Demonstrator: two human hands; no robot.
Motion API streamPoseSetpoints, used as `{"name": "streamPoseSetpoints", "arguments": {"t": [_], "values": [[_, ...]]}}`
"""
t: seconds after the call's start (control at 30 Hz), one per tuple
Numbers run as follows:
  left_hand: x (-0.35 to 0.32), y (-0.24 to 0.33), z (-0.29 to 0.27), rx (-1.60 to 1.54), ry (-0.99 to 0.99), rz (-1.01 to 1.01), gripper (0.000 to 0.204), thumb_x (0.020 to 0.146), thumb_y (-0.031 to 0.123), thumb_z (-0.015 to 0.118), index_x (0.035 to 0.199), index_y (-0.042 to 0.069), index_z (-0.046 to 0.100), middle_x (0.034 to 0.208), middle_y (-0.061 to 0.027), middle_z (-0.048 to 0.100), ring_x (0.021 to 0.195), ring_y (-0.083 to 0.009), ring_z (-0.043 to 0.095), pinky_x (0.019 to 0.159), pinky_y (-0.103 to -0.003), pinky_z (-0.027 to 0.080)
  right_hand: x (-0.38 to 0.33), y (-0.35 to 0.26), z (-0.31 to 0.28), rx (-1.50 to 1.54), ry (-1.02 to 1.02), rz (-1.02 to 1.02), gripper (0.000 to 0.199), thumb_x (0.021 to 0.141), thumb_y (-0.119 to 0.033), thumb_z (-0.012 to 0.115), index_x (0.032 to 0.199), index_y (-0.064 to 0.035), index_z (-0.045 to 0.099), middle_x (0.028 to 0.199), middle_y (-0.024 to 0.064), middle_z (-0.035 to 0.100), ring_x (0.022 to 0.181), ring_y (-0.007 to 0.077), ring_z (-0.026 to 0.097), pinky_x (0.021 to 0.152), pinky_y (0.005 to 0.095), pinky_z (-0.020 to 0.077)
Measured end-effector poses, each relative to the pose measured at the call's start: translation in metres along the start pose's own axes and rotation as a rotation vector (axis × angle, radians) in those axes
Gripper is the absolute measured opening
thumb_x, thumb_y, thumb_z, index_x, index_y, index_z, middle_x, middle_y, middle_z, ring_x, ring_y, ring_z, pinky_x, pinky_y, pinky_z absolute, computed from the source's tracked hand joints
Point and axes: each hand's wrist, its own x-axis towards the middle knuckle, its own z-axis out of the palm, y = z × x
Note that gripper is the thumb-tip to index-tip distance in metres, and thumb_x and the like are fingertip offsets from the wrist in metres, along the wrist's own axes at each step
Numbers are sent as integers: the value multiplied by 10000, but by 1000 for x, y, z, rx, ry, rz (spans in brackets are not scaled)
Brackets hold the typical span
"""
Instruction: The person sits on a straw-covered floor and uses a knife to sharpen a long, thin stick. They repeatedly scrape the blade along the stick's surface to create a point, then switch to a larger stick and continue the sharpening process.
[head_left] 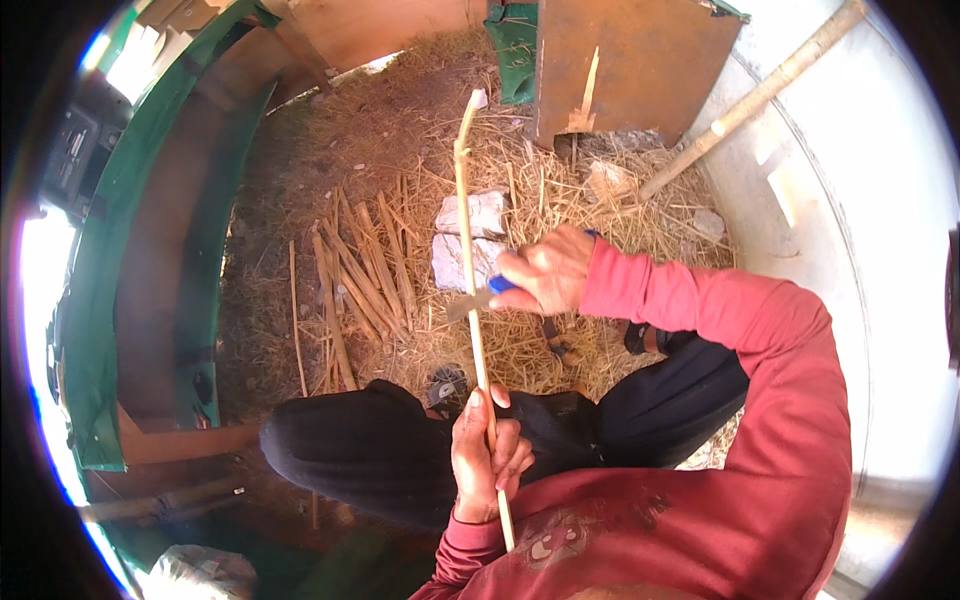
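Note:
A long, thin, pale stick (pixel 464 205) runs upright through the middle of the head view, slightly bent near its far end. My left hand (pixel 484 455) is wrapped round its lower part, close to my body. Farther up, my right hand (pixel 548 270) grips a knife (pixel 500 285) with a blue handle. Its short blade lies across the stick, seeming to touch it. The far tip of the stick shows a whitish end above the straw.
Several split wooden sticks (pixel 365 270) lie in a pile on the straw-covered ground at left. Two pale stone blocks (pixel 468 235) sit beyond my hands. A brown board (pixel 635 70) and a slanted pole (pixel 760 95) stand far right. Green-edged shelving (pixel 165 230) lines the left.

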Motion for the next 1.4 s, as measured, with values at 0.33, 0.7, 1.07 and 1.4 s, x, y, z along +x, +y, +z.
{"name": "streamPoseSetpoints", "arguments": {"t": [0.33, 0.7, 1.07, 1.4], "values": [[-21, 4, -21, -175, -69, 49, 343, 1052, 405, 318, 1020, 95, 461, 417, 47, 277, 266, -69, 219, 305, -219, 171, -2, 149, -65, -196, 201, 721, 461, 1015, -455, 364, 926, -75, 610, 622, 171, 602, 585, 378, 613, 526, 473, 506], [-3, 4, 2, -90, -83, -15, 365, 1047, 401, 349, 1038, 58, 474, 423, 48, 296, 276, -58, 209, 313, -220, 169, 4, -18, -29, 73, -34, -35, 424, 909, -489, 585, 821, -77, 535, 553, 103, 548, 463, 285, 589, 419, 405, 447], [-11, -3, 7, 5, -99, -20, 337, 1053, 355, 347, 1016, 50, 486, 425, 44, 296, 287, -62, 230, 327, -227, 179, 25, 75, -27, -344, 357, 243, 417, 966, -473, 502, 838, -79, 559, 433, 73, 408, 342, 229, 462, 302, 370, 367], [5, -3, -20, -589, -415, -147, 348, 1070, 357, 234, 1002, 88, 444, 408, 36, 322, 248, -84, 281, 279, -224, 179, 19, 17, -50, 423, -131, 48, 468, 984, -466, 479, 752, -65, 547, 466, 94, 441, 398, 245, 506, 424, 383, 420]]}}
